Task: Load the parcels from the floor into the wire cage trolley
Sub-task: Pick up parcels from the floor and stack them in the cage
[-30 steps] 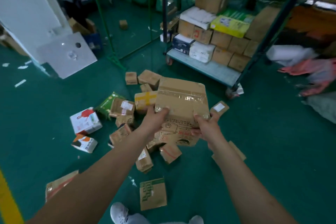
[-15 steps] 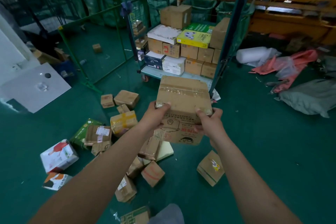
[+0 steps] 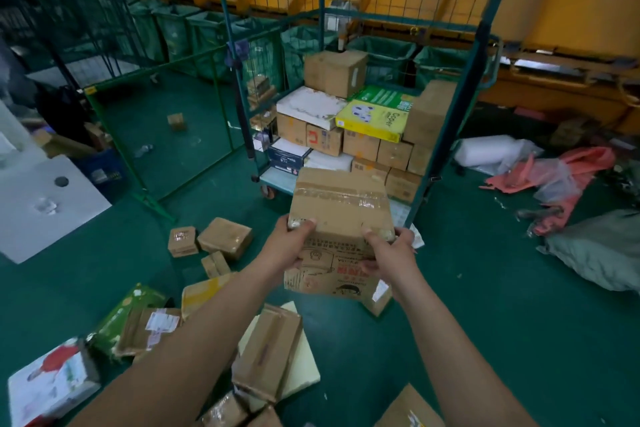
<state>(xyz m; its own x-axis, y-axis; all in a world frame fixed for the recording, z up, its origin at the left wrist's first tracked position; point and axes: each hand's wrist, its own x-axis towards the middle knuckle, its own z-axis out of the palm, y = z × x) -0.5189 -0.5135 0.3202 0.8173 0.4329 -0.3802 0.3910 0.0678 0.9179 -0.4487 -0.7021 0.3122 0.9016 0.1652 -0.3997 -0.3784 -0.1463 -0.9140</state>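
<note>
the left hand (image 3: 289, 246) and the right hand (image 3: 388, 250) both grasp a taped brown cardboard parcel with red and black print on its near face (image 3: 341, 218), thumbs curled over its top edge and fingers underneath, one hand at each near corner. compared with the view a second ago, the parcel has risen clear of the green floor (image 3: 485, 305) and the tall green wire cage trolley (image 3: 481, 55) now fills the centre of the view, so the carrier has turned and closed toward the trolley's open front; the parcel hangs just in front of the trolley deck and has not yet passed its corner posts. inside the trolley, stacked brown cartons (image 3: 377, 149) fill the lower rows, a yellow copier-paper box (image 3: 375, 118) lies on top of them and a single brown carton (image 3: 336, 71) sits highest at the rear. the lift step appears complete and the placement step remains. many loose parcels (image 3: 225, 239) lie on the floor to the left of and nearer than the trolley, so a good part of the load appears outstanding. the free deck strip at the trolley's front left looks like the nearest open space.
</note>
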